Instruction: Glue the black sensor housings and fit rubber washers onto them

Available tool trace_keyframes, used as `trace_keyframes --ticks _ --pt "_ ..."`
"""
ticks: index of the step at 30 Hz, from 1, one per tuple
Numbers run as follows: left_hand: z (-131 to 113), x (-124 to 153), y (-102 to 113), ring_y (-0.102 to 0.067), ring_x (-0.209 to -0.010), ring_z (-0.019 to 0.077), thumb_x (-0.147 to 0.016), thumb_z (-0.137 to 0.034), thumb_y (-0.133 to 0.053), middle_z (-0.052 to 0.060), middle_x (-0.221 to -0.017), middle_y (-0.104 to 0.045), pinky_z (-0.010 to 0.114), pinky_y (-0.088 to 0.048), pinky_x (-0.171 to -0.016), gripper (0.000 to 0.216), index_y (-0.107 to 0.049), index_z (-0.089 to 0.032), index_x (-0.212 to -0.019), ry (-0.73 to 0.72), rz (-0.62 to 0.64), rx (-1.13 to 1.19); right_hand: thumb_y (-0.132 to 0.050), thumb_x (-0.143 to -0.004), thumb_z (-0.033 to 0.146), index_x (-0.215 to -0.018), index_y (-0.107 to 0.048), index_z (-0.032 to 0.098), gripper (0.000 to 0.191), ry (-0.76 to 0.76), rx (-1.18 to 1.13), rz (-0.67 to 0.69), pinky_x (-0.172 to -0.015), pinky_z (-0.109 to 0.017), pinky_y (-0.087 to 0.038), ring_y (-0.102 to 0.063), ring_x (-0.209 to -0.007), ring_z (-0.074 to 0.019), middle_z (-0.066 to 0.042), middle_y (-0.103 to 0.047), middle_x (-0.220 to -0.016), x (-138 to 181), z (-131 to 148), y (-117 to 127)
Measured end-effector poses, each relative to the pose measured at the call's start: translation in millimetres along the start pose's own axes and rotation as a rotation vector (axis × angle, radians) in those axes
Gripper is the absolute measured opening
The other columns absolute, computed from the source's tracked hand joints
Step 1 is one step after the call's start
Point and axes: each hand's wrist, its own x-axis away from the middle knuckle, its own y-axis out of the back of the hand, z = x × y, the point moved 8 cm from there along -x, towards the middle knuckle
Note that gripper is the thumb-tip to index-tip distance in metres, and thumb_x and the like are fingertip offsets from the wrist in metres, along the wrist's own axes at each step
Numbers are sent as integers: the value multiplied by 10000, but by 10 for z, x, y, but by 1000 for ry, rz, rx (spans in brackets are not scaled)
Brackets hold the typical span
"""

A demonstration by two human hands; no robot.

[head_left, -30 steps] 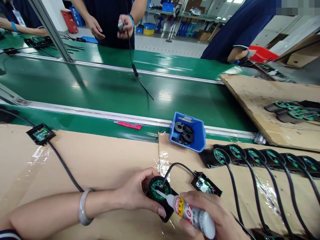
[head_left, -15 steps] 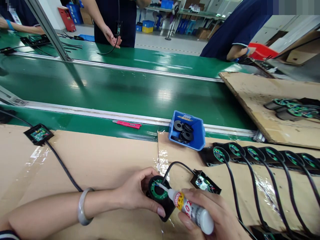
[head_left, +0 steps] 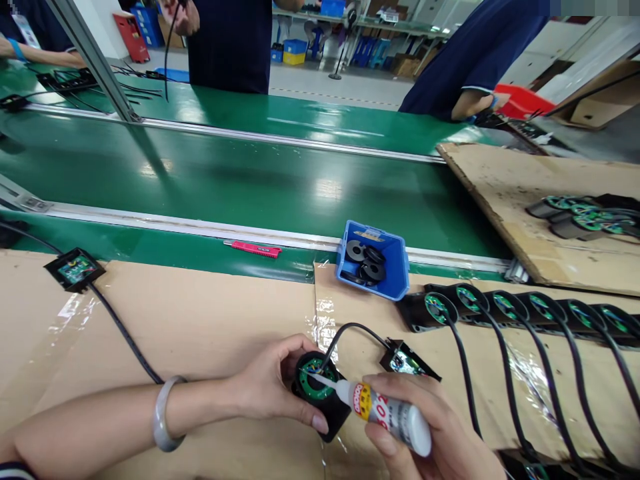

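Observation:
My left hand (head_left: 283, 383) is closed around a black housing (head_left: 334, 420) with a round green circuit board (head_left: 313, 387) in its open top. Between the thumb and fingers of my right hand (head_left: 425, 420) is a glue bottle (head_left: 393, 417) with a white cap end and red and yellow label. Its thin nozzle points left, with the tip over the green board; whether it touches cannot be seen. A black cable (head_left: 345, 327) arches from the housing to a small black box with an exposed circuit board (head_left: 407, 360), lying just beyond my right hand.
A blue bin (head_left: 400, 267) holds black rings. Several similar housings (head_left: 440, 310) with cables line the right side. A red utility knife (head_left: 255, 249) lies by the rail. Another boxed circuit board (head_left: 75, 269) sits at left. Co-workers stand across the green belt (head_left: 250, 187).
The bottle has tilted flatter and its nozzle tip has shifted slightly down and left over the board. My left hand stays put. A co-worker's hand across the belt has risen with a cable.

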Motion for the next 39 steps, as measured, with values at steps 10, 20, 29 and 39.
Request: trace_keyframes --ticks 10,20,29,39 --pt "-1 2 -4 -632 -889 164 -356 -107 -1024 11 -961 -708 262 -462 -781 733 -616 -158 -961 3 5 24 -621 -957 259 -1093 -624 170 162 -25 -59 12 -662 -199 -559 -676 -761 -149 -56 -677 -881 -12 6 -28" --pt "-18 11 30 -633 -905 184 -436 -168 -1005 19 -962 -691 274 -461 -802 676 -586 -164 -967 -29 -21 -68 -640 -952 285 -1040 -668 187 135 -168 -223 -222 -621 -238 -532 -628 -811 -172 -64 -657 -891 6 -189 139" --pt "-685 88 207 -607 -1056 274 -594 -329 -951 52 -1127 -657 374 -464 -905 530 -621 -212 -993 -416 -223 -984 -759 -856 304 -1076 -610 246 271 -388 -531 -304 -773 -264 -605 -732 -839 -152 -20 -688 -989 -291 -772 -91" --pt "-649 86 361 -560 -1030 305 -663 -377 -899 59 -1069 -644 411 -438 -878 495 -569 -205 -988 -351 -314 -1194 -664 -951 325 -1034 -636 131 213 -409 -252 91 -811 -361 -579 -664 -834 -156 -29 -669 -946 -1252 -1361 -1436"
